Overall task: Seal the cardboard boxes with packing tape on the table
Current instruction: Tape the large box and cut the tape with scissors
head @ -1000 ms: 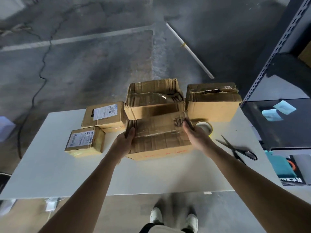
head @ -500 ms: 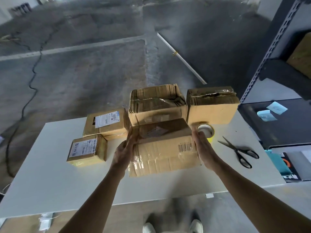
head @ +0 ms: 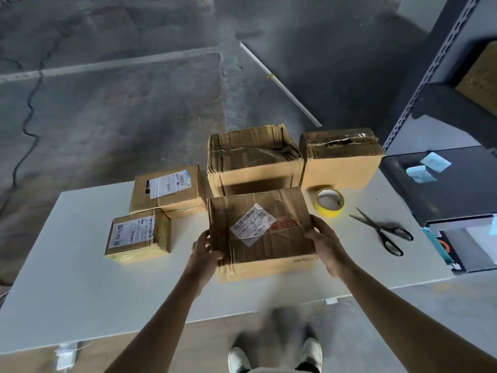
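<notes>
Currently the creased brown cardboard box (head: 258,230) is clasped by left hand (head: 204,251) and right hand (head: 326,244); the yellow tape roll (head: 329,212), upper right, could be knocked by a careless swing.

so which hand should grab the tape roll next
Right, probably. The yellow tape roll lies just past the right hand, which holds the box; the left hand grips its opposite edge, farther from the roll.

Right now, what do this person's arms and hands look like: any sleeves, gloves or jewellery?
Two bare human arms, no machinery. The left hand and right hand wear no gloves, and no sleeves, watch or rings show on either forearm. Pale shoes show below.
</notes>
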The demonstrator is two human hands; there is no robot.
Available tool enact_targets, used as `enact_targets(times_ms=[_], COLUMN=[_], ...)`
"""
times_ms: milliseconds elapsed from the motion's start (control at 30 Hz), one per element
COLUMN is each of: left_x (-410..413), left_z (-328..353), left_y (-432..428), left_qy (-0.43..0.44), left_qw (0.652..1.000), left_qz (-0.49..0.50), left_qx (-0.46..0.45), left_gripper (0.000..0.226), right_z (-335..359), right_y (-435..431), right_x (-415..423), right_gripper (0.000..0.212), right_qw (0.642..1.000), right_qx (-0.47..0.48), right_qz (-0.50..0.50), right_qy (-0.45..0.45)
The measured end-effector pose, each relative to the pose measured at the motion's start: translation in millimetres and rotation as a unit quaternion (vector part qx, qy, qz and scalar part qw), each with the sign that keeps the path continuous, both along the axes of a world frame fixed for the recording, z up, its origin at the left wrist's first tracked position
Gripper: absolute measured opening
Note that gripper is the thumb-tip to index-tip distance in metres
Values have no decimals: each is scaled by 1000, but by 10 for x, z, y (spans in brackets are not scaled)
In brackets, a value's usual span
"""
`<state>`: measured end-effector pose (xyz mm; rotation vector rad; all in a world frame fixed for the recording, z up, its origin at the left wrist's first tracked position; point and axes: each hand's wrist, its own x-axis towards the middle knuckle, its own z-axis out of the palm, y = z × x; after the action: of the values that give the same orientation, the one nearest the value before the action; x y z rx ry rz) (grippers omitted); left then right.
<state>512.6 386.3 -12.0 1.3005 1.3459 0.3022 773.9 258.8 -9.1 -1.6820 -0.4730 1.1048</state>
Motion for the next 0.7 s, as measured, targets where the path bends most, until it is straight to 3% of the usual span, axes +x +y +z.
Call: enact_targets(times_ms=[267, 333, 567, 700], left_x=[31, 59, 154, 281], left_z=[-59, -51, -67, 123], left_y=[14, 49, 308, 314], left_qy=[38, 49, 86, 50], left_qw=[999, 999, 996, 998], left_qz=[-22, -18, -5, -24], left_qx=[-6, 3, 21, -39], left_gripper=[58, 56, 88, 59], right_z=[-16, 4, 2, 112], right_y=[51, 80, 263, 356], right_x=[20, 33, 121, 114], right_gripper=[29, 37, 68, 66], right_qw=[999, 998, 985, 984], right_qx=[-32, -38, -126, -146], right_qz=[13, 26, 59, 70], right_qy=[-27, -45, -104, -79])
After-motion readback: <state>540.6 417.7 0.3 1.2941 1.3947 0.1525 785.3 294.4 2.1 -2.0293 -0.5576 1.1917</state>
